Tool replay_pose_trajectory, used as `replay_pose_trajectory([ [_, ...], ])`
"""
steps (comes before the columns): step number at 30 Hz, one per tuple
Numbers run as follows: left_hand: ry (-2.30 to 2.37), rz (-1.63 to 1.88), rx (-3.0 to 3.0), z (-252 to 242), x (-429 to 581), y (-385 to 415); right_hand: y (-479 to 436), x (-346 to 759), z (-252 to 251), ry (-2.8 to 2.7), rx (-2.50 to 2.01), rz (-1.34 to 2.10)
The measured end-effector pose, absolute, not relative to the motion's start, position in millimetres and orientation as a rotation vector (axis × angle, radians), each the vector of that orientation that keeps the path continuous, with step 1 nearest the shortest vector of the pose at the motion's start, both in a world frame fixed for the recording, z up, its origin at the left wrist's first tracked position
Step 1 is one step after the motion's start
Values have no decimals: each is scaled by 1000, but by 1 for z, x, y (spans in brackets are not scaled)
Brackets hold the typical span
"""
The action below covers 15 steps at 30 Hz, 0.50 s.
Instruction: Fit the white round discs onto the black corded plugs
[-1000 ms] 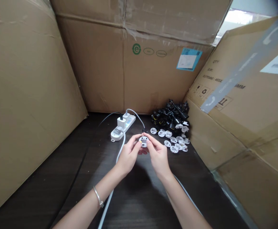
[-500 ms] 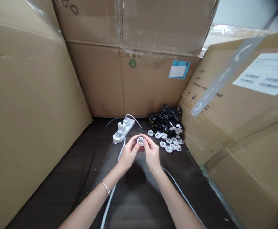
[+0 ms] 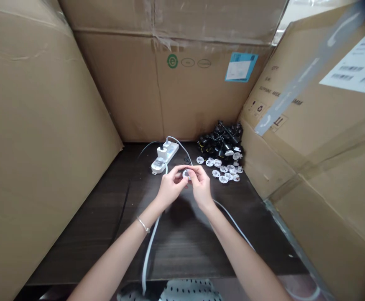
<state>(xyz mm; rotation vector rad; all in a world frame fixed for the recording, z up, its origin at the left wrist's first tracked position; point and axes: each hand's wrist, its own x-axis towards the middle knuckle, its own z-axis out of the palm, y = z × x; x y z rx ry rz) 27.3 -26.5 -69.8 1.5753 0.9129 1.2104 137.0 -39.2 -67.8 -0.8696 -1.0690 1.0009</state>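
- Gripping one white disc (image 3: 186, 173) between them, your left hand (image 3: 170, 186) and right hand (image 3: 202, 184) meet above the dark wood-grained tabletop (image 3: 176, 246).
- Fingers: both hands are closed on the disc, left thumb at its lower edge, right thumb on its right side, the other fingers curled around behind.
- Disc: round, smooth and plastic-looking, with a dark, roughly rectangular patch on its face. Your thumbs cover part of it, and finer detail is blurred.
- Orientation: the patched face is turned up toward you. The outline is circular, so you cannot assign it a long axis.
- Loose white discs (image 3: 223, 179), similarly round, lie to the right of your hands, some overlapping.
- Behind them sits a heap of glossy black parts (image 3: 220, 141), with thin yellow wires showing.
- Beyond your left hand, a long, smooth white power strip (image 3: 170, 155) lies aslant, its far end toward the right, with plugs seated in it.
- Matt, creased cardboard (image 3: 132, 83) rises at left, back and right.
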Motion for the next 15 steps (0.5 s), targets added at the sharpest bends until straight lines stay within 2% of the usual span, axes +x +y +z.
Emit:
replay_pose_trajectory([
  [15, 913, 1181, 1467, -66, 20, -17, -38, 132, -62, -986, -835, 1151],
])
